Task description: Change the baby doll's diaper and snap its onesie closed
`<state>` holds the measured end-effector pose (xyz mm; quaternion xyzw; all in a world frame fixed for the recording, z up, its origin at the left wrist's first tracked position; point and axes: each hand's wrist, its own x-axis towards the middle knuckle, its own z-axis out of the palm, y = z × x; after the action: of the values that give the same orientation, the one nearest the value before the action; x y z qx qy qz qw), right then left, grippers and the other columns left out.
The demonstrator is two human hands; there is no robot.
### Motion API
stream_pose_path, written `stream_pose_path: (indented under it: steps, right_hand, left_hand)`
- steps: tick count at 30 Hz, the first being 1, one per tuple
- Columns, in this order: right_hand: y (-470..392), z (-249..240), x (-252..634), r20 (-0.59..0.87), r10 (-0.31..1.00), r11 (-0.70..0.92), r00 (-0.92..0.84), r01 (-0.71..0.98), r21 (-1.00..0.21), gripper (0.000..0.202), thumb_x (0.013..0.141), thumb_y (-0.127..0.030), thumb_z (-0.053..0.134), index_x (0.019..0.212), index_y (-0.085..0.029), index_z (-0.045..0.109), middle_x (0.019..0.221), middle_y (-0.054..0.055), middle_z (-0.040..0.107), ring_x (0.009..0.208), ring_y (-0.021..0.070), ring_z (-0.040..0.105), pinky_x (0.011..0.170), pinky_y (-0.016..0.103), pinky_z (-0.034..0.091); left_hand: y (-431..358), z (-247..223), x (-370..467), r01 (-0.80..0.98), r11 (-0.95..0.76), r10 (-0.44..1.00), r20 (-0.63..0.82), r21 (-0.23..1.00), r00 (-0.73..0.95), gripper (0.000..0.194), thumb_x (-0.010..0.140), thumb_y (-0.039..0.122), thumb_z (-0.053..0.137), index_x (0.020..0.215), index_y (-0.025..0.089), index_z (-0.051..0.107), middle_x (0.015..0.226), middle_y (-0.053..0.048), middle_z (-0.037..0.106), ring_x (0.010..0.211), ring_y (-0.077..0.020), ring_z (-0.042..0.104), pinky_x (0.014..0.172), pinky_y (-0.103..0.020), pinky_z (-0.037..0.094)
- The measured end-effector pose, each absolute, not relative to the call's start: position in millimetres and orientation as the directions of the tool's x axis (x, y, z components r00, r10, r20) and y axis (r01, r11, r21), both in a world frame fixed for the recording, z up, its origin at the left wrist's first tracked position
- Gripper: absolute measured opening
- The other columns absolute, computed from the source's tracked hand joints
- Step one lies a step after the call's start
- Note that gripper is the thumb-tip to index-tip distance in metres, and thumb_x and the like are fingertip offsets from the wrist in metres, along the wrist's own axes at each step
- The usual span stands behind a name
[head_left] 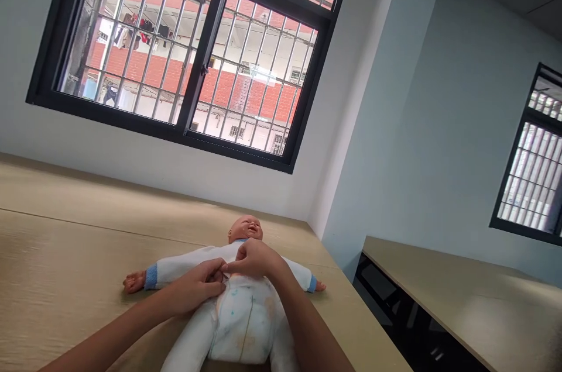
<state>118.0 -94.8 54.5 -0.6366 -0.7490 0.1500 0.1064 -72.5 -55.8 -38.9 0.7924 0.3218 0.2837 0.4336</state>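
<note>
A baby doll [246, 228] lies on its back on the table, head away from me and arms spread wide. It wears a white shirt [184, 265] with blue cuffs and collar, and a white diaper [246, 319] with a line down its front. Over the doll's belly, my left hand [204, 284] is closed at the shirt's lower edge, fingers pinched on the white cloth. Close beside it, my right hand [252, 258] pinches the shirt front above the diaper. The cloth between the fingertips is mostly hidden by my hands.
The light wood table [65, 255] reaches back to the wall beneath a barred window [188, 56]. To the right, past a gap, stands a second table [461, 284] with a dark side. Another barred window [533, 167] is at the far right.
</note>
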Motion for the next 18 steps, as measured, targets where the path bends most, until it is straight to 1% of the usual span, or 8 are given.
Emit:
stream_pose_path:
  steps: [3,4,6,8,11,13,15,18]
  right_hand:
    - [-102.6,57.2,112.1,-0.055,0.986,0.128,-0.156,0.930,-0.343,0.047,0.071,-0.055,0.082,0.058,-0.020,0.052,0.055,-0.005,0.045,0.057,0.0109,0.042,0.050,0.026,0.024]
    - [-105.0,57.6,109.4,-0.054,0.986,0.130,-0.157,0.933,-0.335,0.046,0.070,-0.052,0.082,0.057,-0.020,0.052,0.055,-0.005,0.045,0.056,0.0110,0.041,0.050,0.026,0.023]
    - [-108.3,57.4,104.3,-0.033,0.987,0.143,-0.160,0.944,-0.298,0.038,0.072,-0.042,0.080,0.056,-0.020,0.053,0.054,-0.004,0.045,0.055,0.0113,0.040,0.049,0.027,0.024]
    - [-108.4,56.2,100.7,0.009,0.987,0.156,-0.159,0.956,-0.248,0.029,0.076,-0.033,0.073,0.056,-0.019,0.057,0.055,-0.002,0.050,0.056,0.0122,0.042,0.049,0.028,0.025]
    - [-102.9,54.4,100.9,0.032,0.989,0.146,-0.143,0.967,-0.209,0.020,0.076,-0.029,0.067,0.060,-0.018,0.064,0.059,0.002,0.059,0.059,0.0141,0.048,0.051,0.028,0.028]
    - [-97.3,53.3,104.7,0.007,0.993,0.118,-0.119,0.965,-0.235,0.013,0.073,-0.026,0.066,0.062,-0.018,0.067,0.060,0.002,0.061,0.060,0.0147,0.052,0.051,0.027,0.030]
    - [-92.0,52.1,109.7,-0.022,0.995,0.086,-0.096,0.954,-0.288,0.008,0.069,-0.023,0.065,0.063,-0.018,0.067,0.059,0.000,0.060,0.060,0.0146,0.054,0.051,0.026,0.033]
    - [-86.3,49.5,116.5,-0.051,0.996,0.054,-0.079,0.923,-0.380,0.009,0.068,-0.023,0.061,0.062,-0.019,0.065,0.057,-0.001,0.058,0.056,0.0137,0.052,0.050,0.026,0.034]
  left_hand:
    - [-57.8,-39.9,-73.7,0.228,-0.487,0.717,0.237,0.843,0.655,0.018,0.081,0.037,0.058,0.083,0.022,0.047,0.083,0.000,0.045,0.079,-0.0190,0.042,0.070,-0.029,0.036]
    - [-58.1,-40.5,-73.8,0.229,-0.498,0.719,0.250,0.836,0.649,0.017,0.081,0.035,0.057,0.082,0.022,0.046,0.083,0.001,0.045,0.079,-0.0188,0.042,0.070,-0.028,0.035]
    - [-57.2,-42.6,-73.4,0.226,-0.510,0.716,0.263,0.830,0.647,0.015,0.082,0.033,0.057,0.084,0.022,0.047,0.082,0.001,0.045,0.078,-0.0184,0.042,0.069,-0.028,0.035]
    - [-54.3,-46.1,-72.4,0.220,-0.509,0.708,0.259,0.832,0.657,0.016,0.083,0.034,0.057,0.091,0.021,0.052,0.081,0.002,0.045,0.077,-0.0180,0.042,0.068,-0.028,0.034]
    - [-49.5,-51.4,-71.0,0.221,-0.497,0.708,0.245,0.839,0.663,0.024,0.086,0.038,0.058,0.101,0.019,0.056,0.080,0.003,0.047,0.076,-0.0179,0.042,0.067,-0.028,0.034]
    - [-49.0,-52.7,-70.7,0.215,-0.480,0.715,0.237,0.851,0.658,0.030,0.087,0.041,0.060,0.107,0.019,0.057,0.080,0.002,0.049,0.076,-0.0183,0.044,0.066,-0.028,0.035]
    - [-51.5,-51.6,-71.4,0.208,-0.463,0.723,0.231,0.861,0.651,0.035,0.087,0.044,0.062,0.111,0.019,0.058,0.081,0.002,0.052,0.077,-0.0191,0.046,0.066,-0.029,0.036]
    - [-58.4,-47.0,-73.7,0.212,-0.474,0.733,0.250,0.855,0.632,0.037,0.086,0.047,0.063,0.111,0.019,0.061,0.080,0.000,0.056,0.078,-0.0201,0.049,0.067,-0.029,0.038]
